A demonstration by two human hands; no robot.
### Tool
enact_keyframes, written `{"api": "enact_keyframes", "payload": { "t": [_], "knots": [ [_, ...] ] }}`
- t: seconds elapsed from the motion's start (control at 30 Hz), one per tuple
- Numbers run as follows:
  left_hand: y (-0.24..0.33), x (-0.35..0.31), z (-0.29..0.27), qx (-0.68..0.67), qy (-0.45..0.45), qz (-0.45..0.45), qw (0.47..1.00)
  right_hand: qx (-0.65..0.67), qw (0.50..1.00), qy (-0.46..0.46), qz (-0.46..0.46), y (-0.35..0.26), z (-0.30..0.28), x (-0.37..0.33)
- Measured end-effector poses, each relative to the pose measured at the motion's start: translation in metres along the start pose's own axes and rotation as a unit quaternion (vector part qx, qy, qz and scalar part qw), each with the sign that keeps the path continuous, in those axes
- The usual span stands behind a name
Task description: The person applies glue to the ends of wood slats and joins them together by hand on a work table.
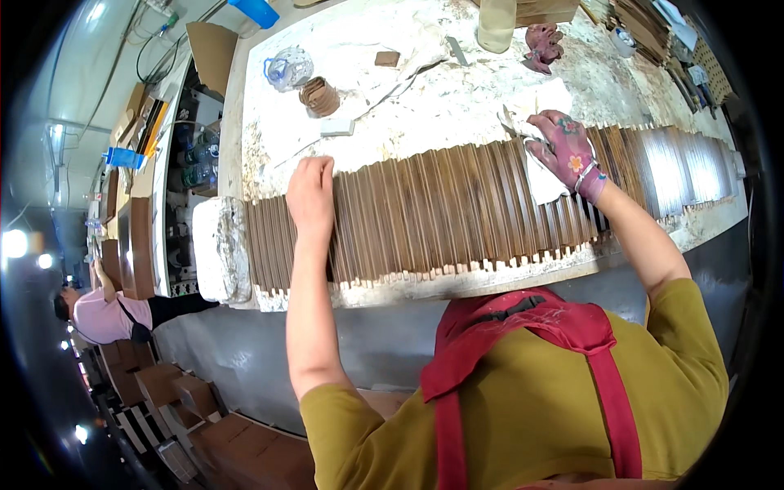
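Note:
A long row of brown, wood-like strips (425,212) lies side by side across the table. Over the strips toward the left end, my bare left hand (312,196) has its fingers curled at their far edge; whatever is in them is hidden. My right hand (565,155) wears a purple glove with a flower pattern. It is closed on a white cloth (542,181), which lies against the strips right of the middle. A thin, pale pointed piece (508,121) shows beside the gloved fingertips, its kind unclear.
A white wrapped block (219,251) stands at the row's left end. Farther back are a clear plastic bottle (287,69), a brown ribbed roll (318,96), a small white block (336,127), a yellowish container (496,26) and a crumpled purple glove (542,47). Another person (114,314) is at far left.

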State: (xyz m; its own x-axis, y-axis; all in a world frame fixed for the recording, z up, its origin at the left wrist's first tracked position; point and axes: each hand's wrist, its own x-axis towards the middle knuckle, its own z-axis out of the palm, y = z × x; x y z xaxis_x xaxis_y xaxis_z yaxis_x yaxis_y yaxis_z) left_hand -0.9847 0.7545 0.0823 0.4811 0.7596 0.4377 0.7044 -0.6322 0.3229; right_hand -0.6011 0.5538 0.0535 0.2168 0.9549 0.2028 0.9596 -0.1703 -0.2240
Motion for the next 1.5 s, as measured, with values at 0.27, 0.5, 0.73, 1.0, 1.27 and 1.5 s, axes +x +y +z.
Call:
{"api": "enact_keyframes", "payload": {
  "t": [0.27,0.5,0.73,1.0,1.27,1.5],
  "knots": [
    [-0.029,0.086,0.073,0.134,-0.174,0.114,0.969,-0.007,1.0,-0.002,0.016,0.006,0.003,0.002],
    [-0.033,0.089,0.067,0.199,-0.231,0.146,0.941,-0.038,0.998,-0.025,0.036,0.004,0.012,0.0],
    [0.062,0.041,-0.005,-0.347,-0.236,-0.223,0.88,-0.008,0.998,-0.023,0.05,0.008,0.01,-0.003],
    [0.102,-0.031,-0.017,-0.722,-0.173,-0.323,0.586,-0.049,0.988,0.121,-0.078,-0.034,-0.057,-0.014],
    [0.193,-0.09,0.021,-0.849,-0.199,-0.23,0.433,0.831,0.339,-0.396,0.194,-0.104,-0.051,-0.059],
    [0.131,-0.144,0.007,-0.134,-0.039,0.004,0.99,0.39,0.889,-0.24,-0.018,-0.091,-0.043,-0.014]
  ]
}}
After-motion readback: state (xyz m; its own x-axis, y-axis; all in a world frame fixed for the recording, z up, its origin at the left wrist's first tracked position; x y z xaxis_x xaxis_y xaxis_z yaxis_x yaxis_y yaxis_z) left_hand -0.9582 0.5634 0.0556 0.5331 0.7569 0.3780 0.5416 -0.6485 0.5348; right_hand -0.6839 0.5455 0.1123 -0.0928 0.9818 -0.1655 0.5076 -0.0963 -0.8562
